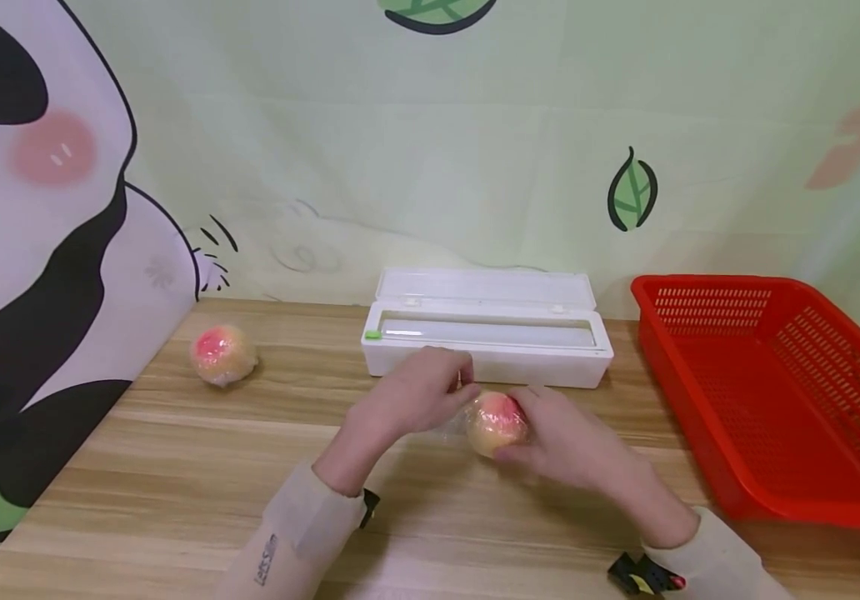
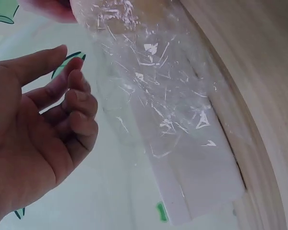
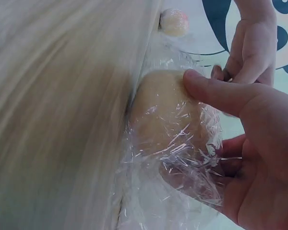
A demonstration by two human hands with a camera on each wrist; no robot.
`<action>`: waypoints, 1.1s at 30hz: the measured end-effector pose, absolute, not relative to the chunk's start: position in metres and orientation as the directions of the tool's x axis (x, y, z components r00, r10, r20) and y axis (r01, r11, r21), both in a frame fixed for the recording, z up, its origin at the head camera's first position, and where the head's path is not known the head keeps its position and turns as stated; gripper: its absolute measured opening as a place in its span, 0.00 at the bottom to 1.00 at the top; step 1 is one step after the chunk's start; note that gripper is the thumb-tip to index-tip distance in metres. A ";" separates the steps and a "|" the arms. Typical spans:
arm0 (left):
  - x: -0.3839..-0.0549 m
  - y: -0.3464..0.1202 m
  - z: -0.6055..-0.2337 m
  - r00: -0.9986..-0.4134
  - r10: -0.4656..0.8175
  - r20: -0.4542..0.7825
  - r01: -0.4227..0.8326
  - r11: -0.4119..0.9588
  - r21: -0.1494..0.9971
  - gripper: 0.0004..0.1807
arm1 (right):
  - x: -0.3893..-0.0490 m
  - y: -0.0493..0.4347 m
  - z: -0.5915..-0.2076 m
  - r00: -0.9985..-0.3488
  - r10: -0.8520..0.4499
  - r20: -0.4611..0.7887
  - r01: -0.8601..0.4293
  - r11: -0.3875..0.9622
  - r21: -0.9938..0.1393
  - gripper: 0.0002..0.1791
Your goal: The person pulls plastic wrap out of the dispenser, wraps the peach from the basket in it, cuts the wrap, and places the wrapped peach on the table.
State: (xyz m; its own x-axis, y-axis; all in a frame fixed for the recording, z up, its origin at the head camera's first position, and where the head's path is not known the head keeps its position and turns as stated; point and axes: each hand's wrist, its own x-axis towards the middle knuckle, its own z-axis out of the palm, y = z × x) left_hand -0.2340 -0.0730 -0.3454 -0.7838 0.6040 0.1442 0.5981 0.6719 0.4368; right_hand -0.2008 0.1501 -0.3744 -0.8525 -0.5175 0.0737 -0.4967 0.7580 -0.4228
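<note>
A pink and yellow peach (image 1: 497,423) is partly covered in crinkled clear plastic wrap (image 2: 158,96), with loose film trailing from it. My right hand (image 1: 567,437) grips the peach, thumb on one side and fingers round the other, as the right wrist view shows. Close by on the left is my left hand (image 2: 48,112); its fingers are loosely bent, thumb and fingertips apart, and nothing shows between them. Behind the hands stands a white cling film dispenser box (image 1: 490,367) with its lid (image 1: 486,289) raised.
A second wrapped peach (image 1: 223,355) sits at the far left of the wooden table (image 1: 175,500). A red plastic basket (image 1: 700,433) stands on the right. Behind the table hangs a printed cloth (image 1: 475,183) with a panda and leaves.
</note>
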 end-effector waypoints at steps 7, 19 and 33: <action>-0.232 -0.074 -0.344 -0.809 0.583 0.076 0.552 0.708 0.441 0.06 | -0.202 0.149 -0.375 -0.861 -0.477 0.174 -0.502 0.746 -0.438 0.34; -0.238 -0.074 -0.352 -0.863 0.501 0.061 0.446 0.702 0.554 0.18 | -0.203 0.147 -0.368 -0.846 -0.446 0.292 -0.532 0.742 -0.407 0.45; -0.239 -0.068 -0.357 -0.872 0.469 0.142 0.443 0.631 0.637 0.23 | -0.199 0.145 -0.362 -0.829 -0.411 0.379 -0.542 0.756 -0.367 0.49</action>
State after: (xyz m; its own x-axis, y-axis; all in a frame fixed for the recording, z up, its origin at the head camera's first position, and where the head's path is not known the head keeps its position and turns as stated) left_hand -0.2390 -0.0678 -0.3575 -0.8719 0.4688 0.1416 0.4427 0.6307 0.6374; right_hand -0.1987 0.1448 -0.3618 -0.8290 -0.4110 0.3793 -0.5425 0.7558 -0.3668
